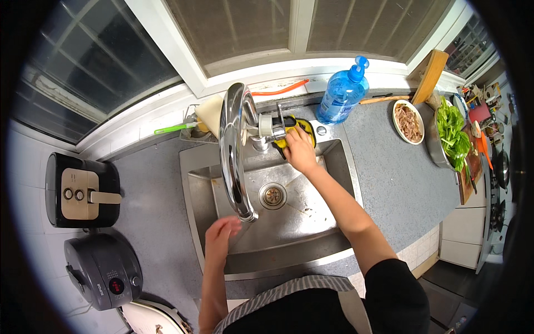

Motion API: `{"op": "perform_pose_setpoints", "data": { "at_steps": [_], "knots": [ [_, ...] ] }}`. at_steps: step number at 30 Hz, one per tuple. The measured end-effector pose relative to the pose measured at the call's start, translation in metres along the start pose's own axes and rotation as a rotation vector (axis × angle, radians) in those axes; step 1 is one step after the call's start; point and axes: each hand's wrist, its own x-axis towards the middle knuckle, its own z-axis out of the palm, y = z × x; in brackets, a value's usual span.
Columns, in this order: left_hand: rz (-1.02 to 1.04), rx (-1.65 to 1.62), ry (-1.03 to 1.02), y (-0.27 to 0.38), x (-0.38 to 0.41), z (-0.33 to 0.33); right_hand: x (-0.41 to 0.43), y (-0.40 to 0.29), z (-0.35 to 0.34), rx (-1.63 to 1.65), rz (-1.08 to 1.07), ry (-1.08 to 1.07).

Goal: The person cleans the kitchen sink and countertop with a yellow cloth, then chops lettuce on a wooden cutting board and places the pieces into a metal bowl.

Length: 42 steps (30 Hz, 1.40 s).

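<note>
My right hand (301, 152) reaches across the sink to its back ledge, its fingers curled over a yellow and black cloth (309, 126). The cloth lies bunched beside the chrome faucet (233, 154), partly hidden by the hand and the faucet's handle. Over the left part of the stainless steel sink (292, 225), my left hand (219, 236) hovers just left of the spout's tip, slightly blurred, fingers loosely bent and holding nothing. No water stream shows below the spout. Small food scraps lie in the drain strainer (273, 196) and on the basin floor.
A blue soap pump bottle (341, 98) stands behind the sink. At right are a bowl of shredded meat (408, 122), a metal basin of leafy greens (438, 144) and a cutting board (471, 175). An air fryer (83, 190) and a SUPOR cooker (102, 271) stand left.
</note>
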Motion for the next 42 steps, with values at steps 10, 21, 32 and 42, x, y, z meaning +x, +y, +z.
{"op": "perform_pose_setpoints", "data": {
  "at_steps": [10,21,32,42],
  "knots": [
    [0.543,0.713,-0.332,0.064,0.187,0.15,-0.144,-0.056,-0.002,1.973,1.2,-0.532],
    [-0.03,0.089,-0.282,-0.061,0.117,0.055,-0.167,-0.093,0.007,2.301,1.158,-0.513],
    [-0.443,-0.175,-0.071,-0.123,0.105,0.056,-0.163,-0.088,-0.032,1.878,1.037,-0.703],
    [0.156,0.329,-0.181,-0.146,0.144,0.061,-0.171,-0.077,-0.024,1.625,1.278,-0.672]
  ]
}}
